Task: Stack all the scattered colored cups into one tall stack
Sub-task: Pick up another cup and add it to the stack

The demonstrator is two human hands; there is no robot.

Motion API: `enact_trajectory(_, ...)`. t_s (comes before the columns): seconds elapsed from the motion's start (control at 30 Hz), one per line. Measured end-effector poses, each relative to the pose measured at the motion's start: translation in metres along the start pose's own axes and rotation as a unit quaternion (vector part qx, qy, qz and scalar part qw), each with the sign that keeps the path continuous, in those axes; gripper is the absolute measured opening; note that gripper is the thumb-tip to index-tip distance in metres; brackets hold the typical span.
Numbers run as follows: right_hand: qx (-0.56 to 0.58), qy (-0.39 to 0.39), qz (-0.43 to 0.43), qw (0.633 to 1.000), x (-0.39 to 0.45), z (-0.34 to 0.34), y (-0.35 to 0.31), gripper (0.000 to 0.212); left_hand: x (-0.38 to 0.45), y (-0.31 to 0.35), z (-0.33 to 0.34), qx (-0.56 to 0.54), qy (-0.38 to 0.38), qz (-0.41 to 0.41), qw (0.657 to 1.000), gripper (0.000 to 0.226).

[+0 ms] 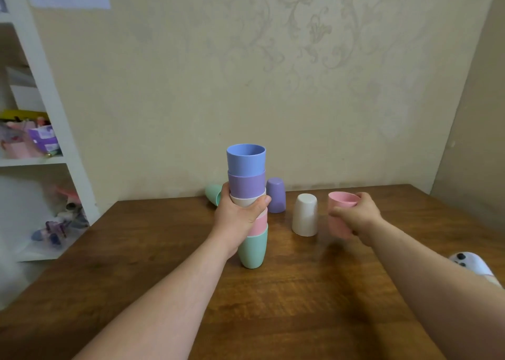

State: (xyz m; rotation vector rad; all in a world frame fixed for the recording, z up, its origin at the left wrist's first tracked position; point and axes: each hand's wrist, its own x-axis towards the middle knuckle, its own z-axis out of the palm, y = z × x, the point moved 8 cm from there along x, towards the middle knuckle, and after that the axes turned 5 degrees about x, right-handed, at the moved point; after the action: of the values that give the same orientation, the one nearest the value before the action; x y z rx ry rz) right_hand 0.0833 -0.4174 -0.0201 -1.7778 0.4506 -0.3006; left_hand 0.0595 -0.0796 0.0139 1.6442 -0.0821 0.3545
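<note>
A stack of nested cups (pixel 247 174) stands on the wooden table (pixel 273 305): green at the bottom, then pink, white, purple and blue on top, mouths up. My left hand (pixel 237 215) grips the stack around its middle. My right hand (pixel 355 217) holds a pink cup (pixel 341 204), mouth up, to the right of the stack. A white cup (pixel 304 215) and a purple cup (pixel 276 196) stand upside down between them. A green cup (pixel 213 193) lies on its side behind the stack, partly hidden by my left hand.
The wall runs right behind the table's far edge. A white shelf unit (pixel 41 114) with boxes and small items stands at the left. A white object with dark spots (pixel 470 264) shows at the right edge beside my right forearm.
</note>
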Motion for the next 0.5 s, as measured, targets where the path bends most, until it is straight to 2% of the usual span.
enact_trajectory(0.1,0.12,0.015,-0.082,0.989,-0.027,0.009,-0.069,0.068,-0.003,0.002,-0.002,0.003,0.0,-0.004,1.0,0.073)
enact_trajectory(0.2,0.222,-0.054,-0.158,0.961,-0.068,0.038,-0.154,0.054,-0.007,0.005,-0.002,0.013,0.003,-0.009,1.0,0.079)
enact_trajectory(0.27,0.258,-0.097,-0.199,0.94,-0.096,0.054,-0.204,0.051,-0.009,0.008,-0.003,0.019,0.005,-0.018,1.0,0.073)
enact_trajectory(0.37,0.246,-0.148,-0.263,0.921,-0.133,0.075,-0.255,0.056,-0.01,0.011,-0.001,0.03,-0.021,-0.013,0.999,0.077)
enact_trajectory(0.5,0.144,-0.158,-0.312,0.926,-0.156,0.101,-0.267,0.07,-0.013,0.011,-0.003,0.027,-0.015,-0.008,1.0,0.076)
